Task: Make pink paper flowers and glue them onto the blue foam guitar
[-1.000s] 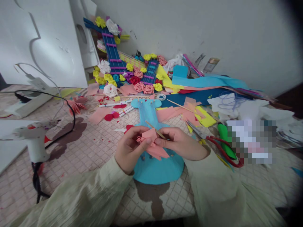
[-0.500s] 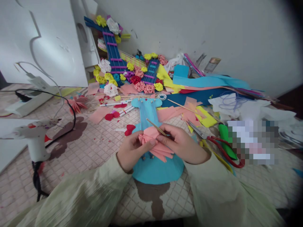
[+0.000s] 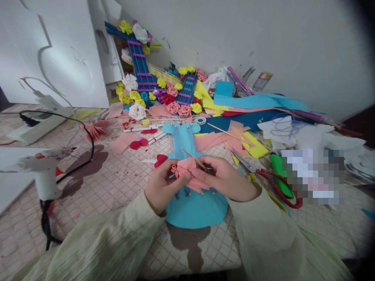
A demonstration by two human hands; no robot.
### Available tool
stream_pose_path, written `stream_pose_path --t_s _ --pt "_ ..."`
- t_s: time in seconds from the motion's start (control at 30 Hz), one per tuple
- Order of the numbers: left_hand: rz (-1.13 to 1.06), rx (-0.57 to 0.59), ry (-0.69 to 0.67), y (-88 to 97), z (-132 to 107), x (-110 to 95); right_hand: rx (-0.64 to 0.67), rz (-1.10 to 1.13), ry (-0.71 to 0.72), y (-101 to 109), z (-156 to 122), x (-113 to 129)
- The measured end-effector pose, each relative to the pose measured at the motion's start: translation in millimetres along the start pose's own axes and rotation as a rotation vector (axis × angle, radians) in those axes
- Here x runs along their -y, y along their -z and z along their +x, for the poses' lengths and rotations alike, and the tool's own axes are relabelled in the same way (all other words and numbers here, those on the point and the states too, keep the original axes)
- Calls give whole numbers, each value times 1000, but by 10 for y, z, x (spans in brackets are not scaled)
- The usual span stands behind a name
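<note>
The work in hand looks like rolling a pink paper strip (image 3: 190,173) into a tight coil against a wooden skewer (image 3: 191,157). To do this well, I judge the roll needs even tension. The paper should be pressed flat against the stick so each turn sits on the last, and the loose tail should be fed in slowly so the layers do not telescope sideways. The small curl already formed at the left end of the strip looks easy to crush, so a light pinch suits it better than a squeeze.

The strip is held just above a blue guitar-shaped cutout (image 3: 195,208) that lies flat at the near middle of the counter (image 3: 117,183).

The left hand (image 3: 162,187) comes in from the near left, palm turned inward. Its thumb and fingers are closed on the curled left end of the paper. The right hand (image 3: 227,179) comes in from the near right with the wrist low. Its thumb and first fingers are closed on the near end of the skewer and the paper beside it, and the stick slants away to the far left. The fingertips of the two hands almost meet over the strip.

A glue gun (image 3: 43,171) stands well apart at the left, and scissors (image 3: 252,166) lie just right of the right hand.
</note>
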State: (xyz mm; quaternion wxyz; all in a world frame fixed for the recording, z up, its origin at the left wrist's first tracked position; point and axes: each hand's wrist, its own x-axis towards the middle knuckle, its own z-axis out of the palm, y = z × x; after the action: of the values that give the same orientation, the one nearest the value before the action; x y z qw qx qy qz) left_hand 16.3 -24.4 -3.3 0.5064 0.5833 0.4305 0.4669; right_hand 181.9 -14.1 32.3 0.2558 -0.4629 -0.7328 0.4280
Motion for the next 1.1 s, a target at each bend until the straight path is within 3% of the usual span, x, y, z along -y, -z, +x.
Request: stream_pose_path --t_s 0.4,0.8,1.1 --pt "-26 2 -42 -6 -17 54 -16 76 -55 0 9 -27" --pt "53 -96 -58 -26 -10 -65 -17 24 -73 -62 -1 -25" --pt "31 -128 -65 -31 -35 -37 -25 51 -63 -74 -3 -10"
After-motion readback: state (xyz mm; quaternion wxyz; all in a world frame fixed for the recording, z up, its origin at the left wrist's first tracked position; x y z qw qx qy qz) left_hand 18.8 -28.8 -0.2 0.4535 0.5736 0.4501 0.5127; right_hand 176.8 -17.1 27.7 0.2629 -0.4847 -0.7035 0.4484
